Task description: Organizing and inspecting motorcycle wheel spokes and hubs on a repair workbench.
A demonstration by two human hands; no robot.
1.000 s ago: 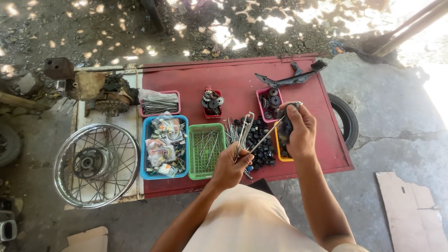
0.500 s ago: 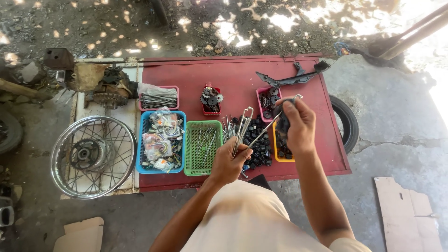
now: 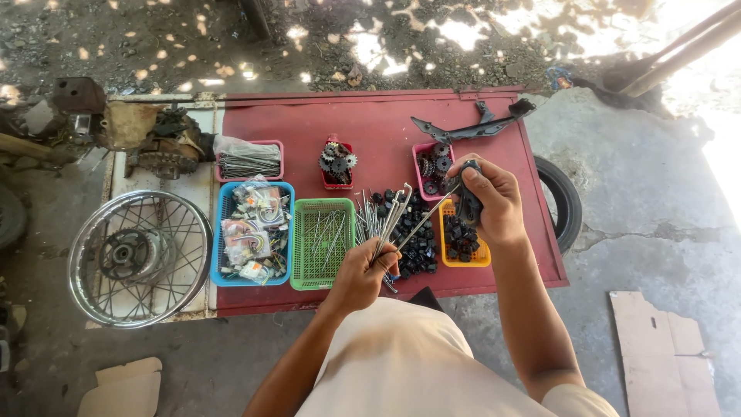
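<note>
Fingers (image 3: 369,262) of your left hand (image 3: 361,272) are clamped round a bundle of thin metal spokes (image 3: 386,224), which fan upward and away from you over the red bench (image 3: 386,123). Your right hand (image 3: 488,199) is closed on a small black tool (image 3: 468,202), its fingers wrapped over it, and one spoke (image 3: 423,222) runs slantwise from the bundle up to that tool. Both hands hover above the near right part of the bench, the left over a heap of small black parts (image 3: 417,247), the right over an orange tray (image 3: 463,245) of similar black pieces.

Just left of the bundle stands a green basket (image 3: 323,243) with more loose spokes in it, and beside that a blue tray (image 3: 253,232) full of packeted small parts. Farther back you have a pink tray of bagged spokes (image 3: 248,161), a red tray of gears (image 3: 336,162) and a pink tray of sprockets (image 3: 432,161). A long black bracket (image 3: 471,130) lies at the far right corner. Off the bench to your left a spoked wheel rim (image 3: 139,256) lies flat, and a tyre (image 3: 567,202) leans at the right edge
</note>
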